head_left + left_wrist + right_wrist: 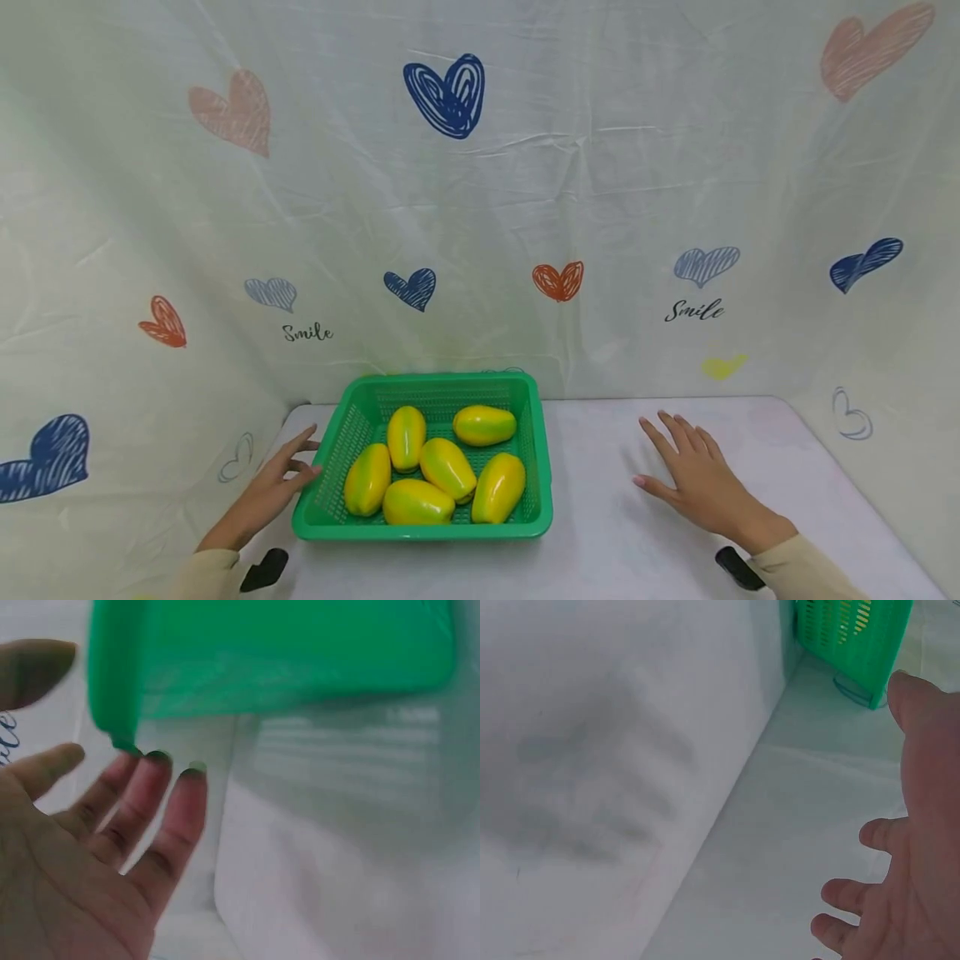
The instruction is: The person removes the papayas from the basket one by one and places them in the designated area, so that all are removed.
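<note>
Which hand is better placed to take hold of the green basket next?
Probably the left hand: its fingertips are at the left rim of the basket. The right hand hovers over the table, clearly apart from the basket.

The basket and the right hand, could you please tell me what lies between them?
Only bare white tabletop shows between the basket and the right hand, in the head view.
</note>
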`<state>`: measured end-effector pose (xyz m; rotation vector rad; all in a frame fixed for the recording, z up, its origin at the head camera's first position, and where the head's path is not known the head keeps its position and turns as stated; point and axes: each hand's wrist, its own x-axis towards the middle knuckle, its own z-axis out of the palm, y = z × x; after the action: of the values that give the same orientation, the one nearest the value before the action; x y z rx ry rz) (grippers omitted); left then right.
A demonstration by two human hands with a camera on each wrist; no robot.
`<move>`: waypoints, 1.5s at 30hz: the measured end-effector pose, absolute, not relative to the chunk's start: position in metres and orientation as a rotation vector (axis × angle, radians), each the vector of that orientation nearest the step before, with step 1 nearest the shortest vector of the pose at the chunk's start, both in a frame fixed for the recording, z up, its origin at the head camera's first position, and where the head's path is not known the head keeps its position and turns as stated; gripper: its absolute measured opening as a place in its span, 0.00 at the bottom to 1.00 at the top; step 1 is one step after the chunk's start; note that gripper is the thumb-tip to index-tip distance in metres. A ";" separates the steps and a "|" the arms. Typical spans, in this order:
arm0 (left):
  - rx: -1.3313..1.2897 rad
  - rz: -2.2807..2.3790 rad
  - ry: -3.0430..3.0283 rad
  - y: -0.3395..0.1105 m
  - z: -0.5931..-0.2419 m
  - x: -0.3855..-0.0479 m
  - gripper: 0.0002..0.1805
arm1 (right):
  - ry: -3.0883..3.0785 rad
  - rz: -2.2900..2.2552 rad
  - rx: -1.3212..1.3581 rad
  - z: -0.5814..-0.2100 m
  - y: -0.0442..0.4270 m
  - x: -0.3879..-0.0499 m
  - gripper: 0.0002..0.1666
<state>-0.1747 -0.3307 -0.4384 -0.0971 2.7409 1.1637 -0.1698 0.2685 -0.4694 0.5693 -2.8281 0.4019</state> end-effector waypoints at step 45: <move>-0.339 1.438 2.456 -0.339 -0.437 -0.180 0.39 | -2.752 0.204 1.001 -0.415 0.131 -0.174 0.46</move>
<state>-0.1804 -0.3392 -0.4367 -0.3385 2.4560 1.4381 -0.1737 0.1312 -0.4150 1.0012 -2.7516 0.2041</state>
